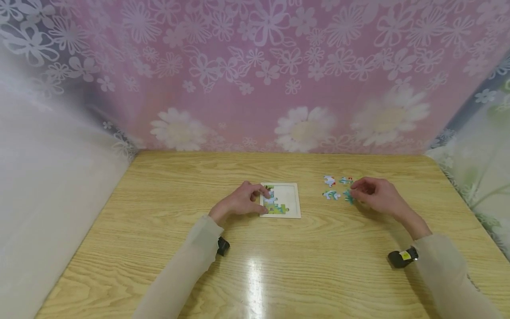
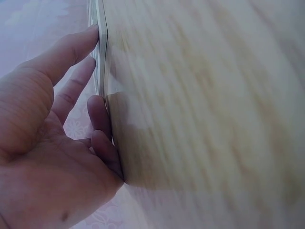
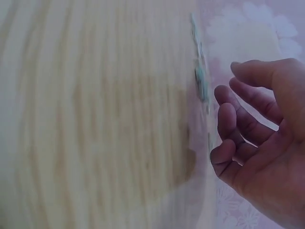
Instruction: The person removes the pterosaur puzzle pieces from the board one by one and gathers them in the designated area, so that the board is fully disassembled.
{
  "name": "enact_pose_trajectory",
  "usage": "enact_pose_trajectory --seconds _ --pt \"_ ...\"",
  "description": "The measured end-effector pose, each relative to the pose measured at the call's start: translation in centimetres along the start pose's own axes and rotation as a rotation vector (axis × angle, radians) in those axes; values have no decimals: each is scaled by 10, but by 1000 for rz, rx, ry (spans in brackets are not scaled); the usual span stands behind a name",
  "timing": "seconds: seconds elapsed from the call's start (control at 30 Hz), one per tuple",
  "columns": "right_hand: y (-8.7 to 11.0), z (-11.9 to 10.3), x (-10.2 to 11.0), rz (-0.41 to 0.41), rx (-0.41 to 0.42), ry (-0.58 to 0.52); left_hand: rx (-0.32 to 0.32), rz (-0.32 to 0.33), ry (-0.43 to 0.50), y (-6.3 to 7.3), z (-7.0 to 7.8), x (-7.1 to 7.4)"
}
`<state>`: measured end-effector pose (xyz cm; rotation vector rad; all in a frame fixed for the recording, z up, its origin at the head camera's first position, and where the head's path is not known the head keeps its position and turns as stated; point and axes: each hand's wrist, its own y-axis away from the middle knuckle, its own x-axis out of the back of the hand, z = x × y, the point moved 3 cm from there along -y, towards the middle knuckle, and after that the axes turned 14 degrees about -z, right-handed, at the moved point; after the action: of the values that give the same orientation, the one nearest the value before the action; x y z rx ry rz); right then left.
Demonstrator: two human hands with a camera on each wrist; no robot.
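A shallow square puzzle tray [image 1: 292, 199] with a pale rim lies mid-table. Joined puzzle pieces [image 1: 279, 209] fill its left side and lower part, in green, blue and white. My left hand [image 1: 245, 199] rests at the tray's left side, thumb and index finger extended onto it. In the left wrist view, that hand's [image 2: 57, 109] other fingertips are bent down beside the rim. To the right, my right hand [image 1: 378, 195] hovers by a teal puzzle piece [image 1: 348, 196], partly hidden by its fingers. In the right wrist view, the loosely bent right hand [image 3: 267, 124] has nothing between its fingers.
Other loose pieces lie near the right hand: a white-and-red puzzle piece [image 1: 329, 180], a green-and-white puzzle piece [image 1: 331, 195] and a puzzle piece with a red corner [image 1: 345, 180]. The wooden table [image 1: 311, 266] meets a pink flowered curtain [image 1: 239, 88] behind.
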<state>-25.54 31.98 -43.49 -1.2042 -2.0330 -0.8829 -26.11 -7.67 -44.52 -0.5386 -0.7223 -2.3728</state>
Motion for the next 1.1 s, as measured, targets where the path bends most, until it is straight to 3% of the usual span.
enact_pose_trajectory --seconds 0.57,1.1 --pt "-11 -44 -30 25 161 -51 -2 -2 0 0 0 -1" --pt "-27 -72 -54 -50 221 -51 -4 11 12 0 2 -2"
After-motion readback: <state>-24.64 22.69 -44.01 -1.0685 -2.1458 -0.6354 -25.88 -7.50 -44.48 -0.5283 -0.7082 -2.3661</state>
